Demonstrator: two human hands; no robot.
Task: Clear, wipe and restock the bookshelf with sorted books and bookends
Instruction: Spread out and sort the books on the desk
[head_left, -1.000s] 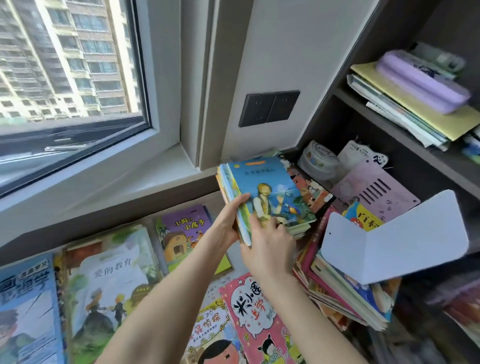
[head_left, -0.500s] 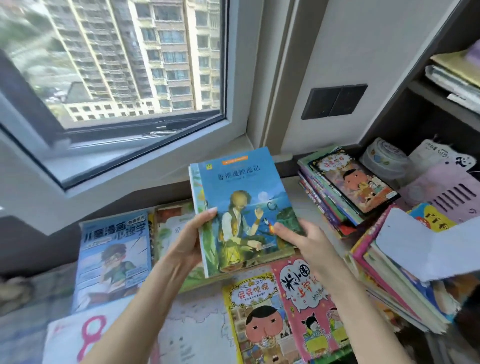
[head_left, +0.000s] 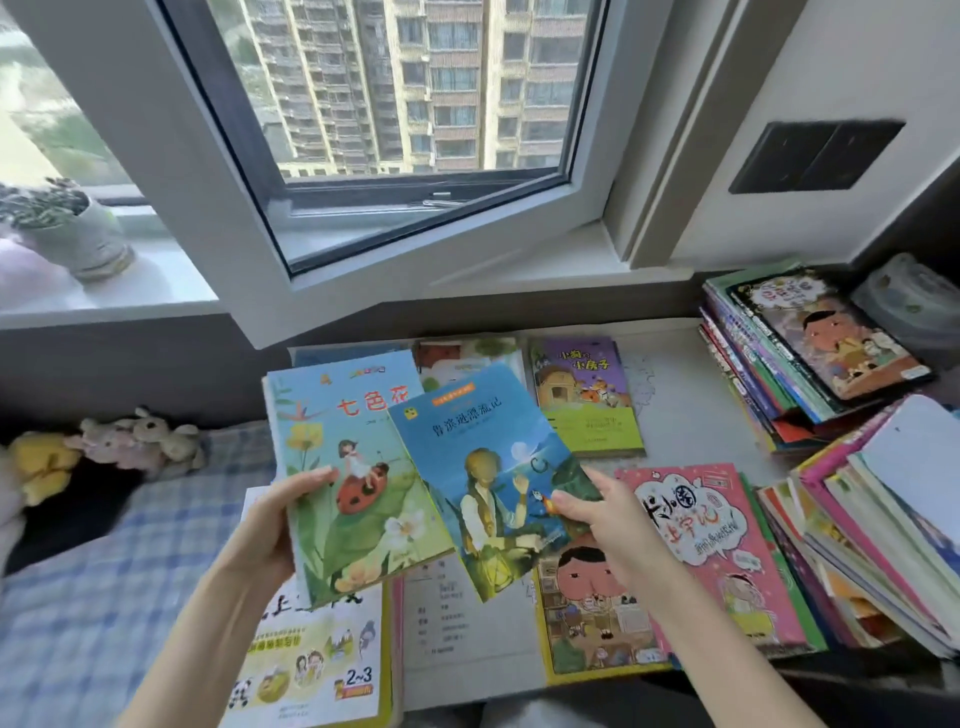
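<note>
Left hand grips green flower-cover picture book at lower left edge, thumb on cover. Right hand pinches blue glossy paperback by right edge, overlapping green one, above book-strewn white desk. Risk: one-edge pinch weak, so glossy cover slips, drops and scatters sorted rows. Slanting pile of books may slide if elbow bumps it.
</note>
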